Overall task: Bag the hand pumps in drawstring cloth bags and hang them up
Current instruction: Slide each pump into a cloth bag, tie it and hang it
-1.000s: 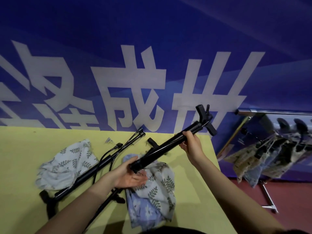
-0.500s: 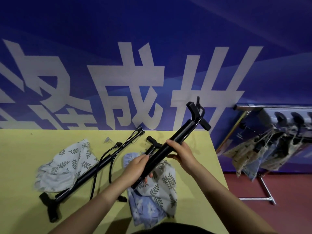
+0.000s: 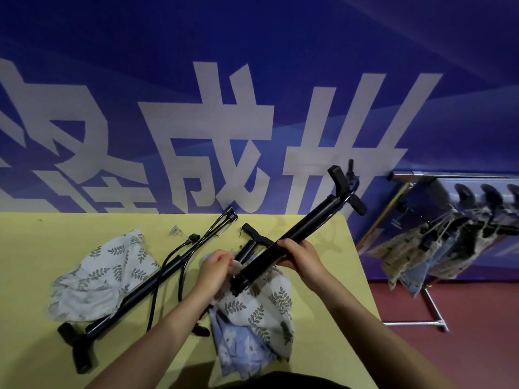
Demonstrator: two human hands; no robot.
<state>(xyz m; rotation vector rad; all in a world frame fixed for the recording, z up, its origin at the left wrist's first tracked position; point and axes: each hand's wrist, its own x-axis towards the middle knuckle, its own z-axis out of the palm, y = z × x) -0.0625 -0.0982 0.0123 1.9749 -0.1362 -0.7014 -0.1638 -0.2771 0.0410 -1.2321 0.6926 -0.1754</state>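
Observation:
My right hand (image 3: 302, 255) grips the barrel of a black hand pump (image 3: 314, 224), which slants up to the right with its T-handle (image 3: 344, 189) in the air. The pump's lower end sits at the mouth of a white leaf-print cloth bag (image 3: 264, 307) on the yellow table (image 3: 33, 248). My left hand (image 3: 217, 266) pinches the edge of that bag beside the pump's end. A second black pump (image 3: 134, 296) lies on the table to the left with its hose. A third pump's handle (image 3: 254, 234) shows behind my left hand.
Another leaf-print bag (image 3: 104, 276) lies at the left, partly under the second pump. A blue flowered bag (image 3: 244, 346) lies under the one in hand. A metal rack (image 3: 438, 237) with several filled bags hanging stands right of the table, over red floor.
My right hand slid down the barrel toward me and lowered the pump's end to the bag. My left hand left the pump's tip and took hold of the bag's edge.

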